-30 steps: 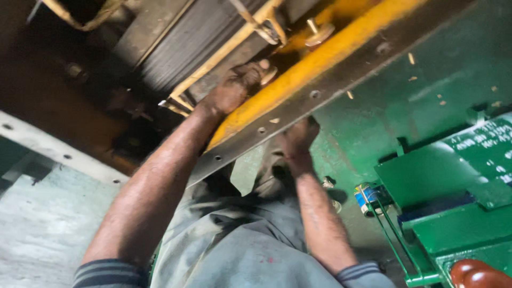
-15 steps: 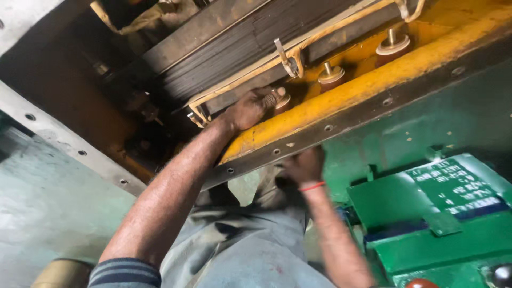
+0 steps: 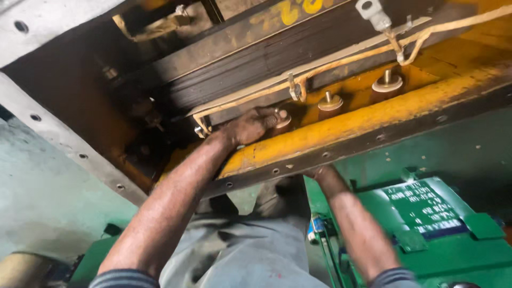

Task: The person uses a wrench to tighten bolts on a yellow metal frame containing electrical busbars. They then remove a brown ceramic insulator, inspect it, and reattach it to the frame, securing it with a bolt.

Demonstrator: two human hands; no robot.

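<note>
My left hand [image 3: 255, 126] reaches over the yellow steel rim [image 3: 341, 133] of a big open tank. Its fingers curl around a small brown insulator stud [image 3: 283, 120] just inside the rim. Two more brown studs [image 3: 330, 104] stand in a row to its right. My right hand [image 3: 319, 173] is pressed up under the rim's bolt-holed flange [image 3: 277, 172], with its fingers hidden behind the metal. Dark stacked steel plates [image 3: 250, 74] and pale sleeved wires [image 3: 320, 74] run behind the studs.
A green metal housing with a printed plate [image 3: 426, 205] sits at lower right. A grey flanged panel with holes [image 3: 69, 149] runs down the left. A metal lug [image 3: 373, 12] hangs on a wire at the top. My grey trousers [image 3: 245, 250] are below.
The view has tilted up and shows more of the tank's inside and the row of studs. My left hand stays at the stud; my right hand stays under the rim.
</note>
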